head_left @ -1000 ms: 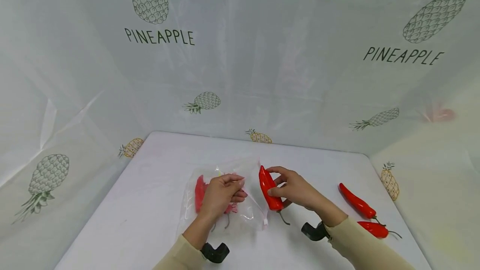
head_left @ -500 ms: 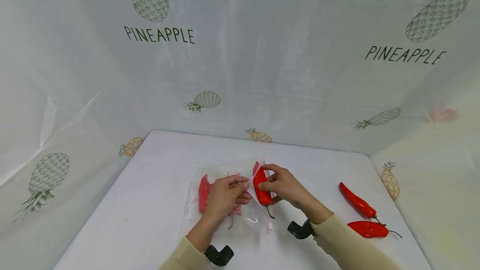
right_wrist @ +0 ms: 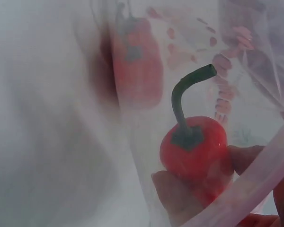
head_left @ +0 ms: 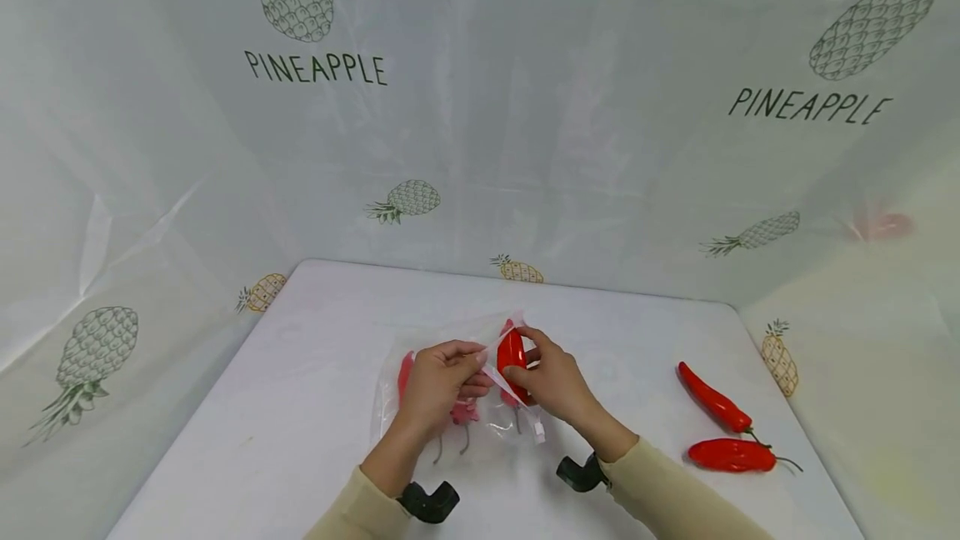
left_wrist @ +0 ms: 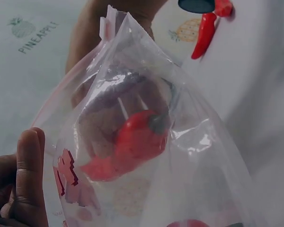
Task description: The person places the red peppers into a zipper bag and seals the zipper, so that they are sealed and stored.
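A clear zip bag with a pink-edged mouth and a white slider lies on the table, with red peppers inside. Thumb and fingertips of my left hand pinch the upper edge of its mouth. My right hand holds a red chili pepper at the mouth, tip pointing away. In the left wrist view this pepper shows through the film, the right fingers behind it. The right wrist view has its curved green stem and thumb and fingers around its body. Another bagged pepper appears beyond it.
Two loose red peppers, one slanted and one lying crosswise, rest on the white table at the right. A pale curtain printed with pineapples surrounds the table's back and sides.
My right hand has moved left, carrying the chili pepper from beside the bag into its mouth. My left hand keeps its pinch on the edge, which now stands lifted over the pepper.
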The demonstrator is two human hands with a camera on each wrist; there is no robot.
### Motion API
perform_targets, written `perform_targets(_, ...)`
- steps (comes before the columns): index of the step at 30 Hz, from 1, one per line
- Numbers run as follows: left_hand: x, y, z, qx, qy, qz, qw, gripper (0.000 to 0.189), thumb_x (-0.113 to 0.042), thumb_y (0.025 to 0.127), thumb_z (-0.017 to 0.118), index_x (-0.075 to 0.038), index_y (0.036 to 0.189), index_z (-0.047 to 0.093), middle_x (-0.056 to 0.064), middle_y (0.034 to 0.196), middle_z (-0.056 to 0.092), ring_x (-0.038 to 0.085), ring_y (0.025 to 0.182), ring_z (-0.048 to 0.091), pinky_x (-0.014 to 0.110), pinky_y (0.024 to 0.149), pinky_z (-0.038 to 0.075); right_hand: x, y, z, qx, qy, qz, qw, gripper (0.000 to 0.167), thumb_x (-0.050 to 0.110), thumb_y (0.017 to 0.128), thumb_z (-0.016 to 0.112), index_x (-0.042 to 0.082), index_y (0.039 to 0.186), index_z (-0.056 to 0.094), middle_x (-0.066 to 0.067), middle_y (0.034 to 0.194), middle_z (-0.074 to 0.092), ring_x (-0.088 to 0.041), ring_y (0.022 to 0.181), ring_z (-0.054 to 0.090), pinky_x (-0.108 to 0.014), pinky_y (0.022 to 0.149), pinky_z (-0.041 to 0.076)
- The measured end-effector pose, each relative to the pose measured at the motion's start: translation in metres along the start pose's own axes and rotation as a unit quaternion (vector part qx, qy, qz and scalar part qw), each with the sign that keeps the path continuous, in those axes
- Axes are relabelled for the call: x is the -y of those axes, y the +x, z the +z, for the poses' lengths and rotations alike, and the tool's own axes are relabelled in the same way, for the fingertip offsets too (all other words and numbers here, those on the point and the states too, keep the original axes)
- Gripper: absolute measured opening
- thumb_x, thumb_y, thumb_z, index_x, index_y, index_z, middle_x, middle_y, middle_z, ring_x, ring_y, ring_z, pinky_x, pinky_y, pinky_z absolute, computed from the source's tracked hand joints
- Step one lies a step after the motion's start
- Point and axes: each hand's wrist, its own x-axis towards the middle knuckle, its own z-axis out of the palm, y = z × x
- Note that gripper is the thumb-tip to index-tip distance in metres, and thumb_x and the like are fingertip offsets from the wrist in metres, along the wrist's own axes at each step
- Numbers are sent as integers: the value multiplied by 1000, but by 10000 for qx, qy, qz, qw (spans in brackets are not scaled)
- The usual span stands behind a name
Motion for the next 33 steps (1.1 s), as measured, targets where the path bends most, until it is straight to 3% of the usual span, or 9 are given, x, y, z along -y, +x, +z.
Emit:
perform_targets(11,-3,2,-7,-51,-6,-52,10000,33,-24,101,74,-2,125,73,14,92,80,32,82,80,34,75,66,-4,3,5,-33,-480,-127,9988,76,23,89,85,11,154,49,-14,109,72,-19,80,67,-36,64,67)
perform_targets(18,-2,2,-6,-66,42,-60,10000,32,-25,101,74,-3,123,73,13,92,80,28,80,80,34,75,66,-2,1,5,28,-381,-99,9992,76,25,89,85,10,154,49,-15,113,71,-19,81,68,-34,62,66)
perform_targets(24,-4,3,-7,-125,-161,-33,9998,29,-20,100,75,0,121,74,15,91,79,27,77,79,34,73,67,0,-1,5,58,-159,-109,9998,69,29,94,80,10,153,51,-16,121,71,-27,96,74,-33,62,65)
perform_targets(30,-3,3,-7,-173,-53,-10,9998,27,-20,101,74,0,119,74,15,89,79,32,79,79,34,73,67,-3,-1,4,106,17,-228,9997,64,27,96,78,9,151,53,-16,120,71,-26,98,75,-32,61,65)
perform_targets(33,-2,3,-6,-187,-43,-10,9998,27,-19,101,73,0,119,74,14,89,79,34,81,79,33,73,67,-6,-1,5,92,99,-322,9994,61,23,96,78,9,150,55,-17,121,71,-25,99,75,-35,66,66)
